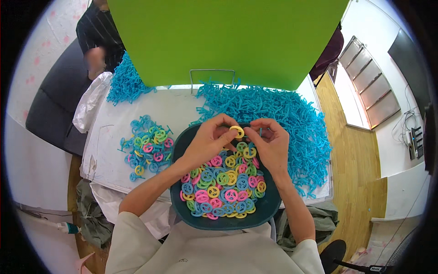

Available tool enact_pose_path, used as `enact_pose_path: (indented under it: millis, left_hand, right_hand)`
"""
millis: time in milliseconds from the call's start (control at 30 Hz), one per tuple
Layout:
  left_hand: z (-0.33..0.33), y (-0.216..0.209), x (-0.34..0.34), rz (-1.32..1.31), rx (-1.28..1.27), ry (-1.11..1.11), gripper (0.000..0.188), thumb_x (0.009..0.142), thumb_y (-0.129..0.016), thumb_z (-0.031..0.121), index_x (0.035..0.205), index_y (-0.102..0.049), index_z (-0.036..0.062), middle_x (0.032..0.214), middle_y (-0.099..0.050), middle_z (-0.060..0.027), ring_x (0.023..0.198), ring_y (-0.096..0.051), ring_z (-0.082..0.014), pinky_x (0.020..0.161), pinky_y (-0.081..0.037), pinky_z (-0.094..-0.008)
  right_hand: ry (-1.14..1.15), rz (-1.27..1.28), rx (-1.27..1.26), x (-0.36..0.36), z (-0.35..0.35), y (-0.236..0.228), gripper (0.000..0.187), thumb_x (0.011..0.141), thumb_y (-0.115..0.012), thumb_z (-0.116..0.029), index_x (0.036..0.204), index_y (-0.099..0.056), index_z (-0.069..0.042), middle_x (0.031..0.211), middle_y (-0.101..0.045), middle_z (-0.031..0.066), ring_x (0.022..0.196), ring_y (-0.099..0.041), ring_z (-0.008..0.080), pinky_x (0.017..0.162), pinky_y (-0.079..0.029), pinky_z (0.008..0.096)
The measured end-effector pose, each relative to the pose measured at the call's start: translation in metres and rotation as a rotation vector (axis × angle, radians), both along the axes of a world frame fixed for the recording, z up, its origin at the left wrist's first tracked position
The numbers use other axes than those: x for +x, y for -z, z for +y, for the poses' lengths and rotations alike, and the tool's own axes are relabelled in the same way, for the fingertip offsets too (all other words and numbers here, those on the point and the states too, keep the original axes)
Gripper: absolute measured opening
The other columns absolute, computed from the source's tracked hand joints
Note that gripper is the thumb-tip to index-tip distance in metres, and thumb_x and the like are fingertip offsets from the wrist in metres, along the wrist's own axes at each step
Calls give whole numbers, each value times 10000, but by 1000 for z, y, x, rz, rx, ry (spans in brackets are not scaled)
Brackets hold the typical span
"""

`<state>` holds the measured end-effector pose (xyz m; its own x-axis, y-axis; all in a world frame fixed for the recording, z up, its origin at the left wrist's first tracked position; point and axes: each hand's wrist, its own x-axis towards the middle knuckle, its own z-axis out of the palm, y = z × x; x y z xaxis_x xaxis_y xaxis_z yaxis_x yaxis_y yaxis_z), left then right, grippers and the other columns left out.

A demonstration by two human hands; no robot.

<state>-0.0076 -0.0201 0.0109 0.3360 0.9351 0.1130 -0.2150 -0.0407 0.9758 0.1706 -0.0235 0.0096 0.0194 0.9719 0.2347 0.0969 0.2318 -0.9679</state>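
Note:
My left hand (205, 142) pinches a small yellow toy steering wheel (239, 129) between thumb and fingertips. Close beside it, my right hand (273, 145) has its fingers pinched on a small blue plastic stick (260, 132), mostly hidden by the fingers. The two hands nearly meet above the far side of a dark green basin (223, 224) against my body. Inside the basin lie many little plastic wheels (231, 195) in pink, yellow, green and blue. To the left on the table, a loose heap of wheels with blue sticks (147, 145) attached is spread out.
A big pile of blue plastic sticks (292, 132) covers the table's right side; a smaller blue pile (127, 82) lies far left. Behind stands a tall green panel (228, 41) with a wire stand (212, 70) before it. Another person's hand (95, 59) shows at far left.

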Motion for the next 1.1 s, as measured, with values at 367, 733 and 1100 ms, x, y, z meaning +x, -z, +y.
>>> enact_pose_path:
  millis: [367, 733, 1100]
  left_hand:
    - [4, -2, -3, -25, -155, -91, 205, 956, -566, 158, 1098, -537, 12, 1010, -618, -64, 932, -624, -136, 781, -557, -281]
    - [3, 11, 2, 53, 6, -121, 114, 944, -563, 74, 994, -515, -16, 954, -629, -102, 866, -648, -141, 754, -564, -267]
    - [-1, 6, 4, 263, 173, -187, 36, 936, -505, -16, 966, -488, -7, 880, -603, -81, 816, -614, -131, 733, -519, -267]
  right_hand:
    - [-197, 263, -48, -11, -4, -6, 202, 871, -648, -24, 1064, -627, 35, 935, -678, 81, 852, -641, 110, 717, -519, 233]
    - [-210, 14, -93, 4, 3, 5, 207, 872, -669, -91, 1043, -662, 27, 846, -693, 66, 802, -640, 85, 673, -495, 213]
    - [-301, 101, -222, 3, 7, 9, 231, 879, -674, -113, 1042, -632, 46, 841, -686, 83, 766, -664, 102, 666, -510, 204]
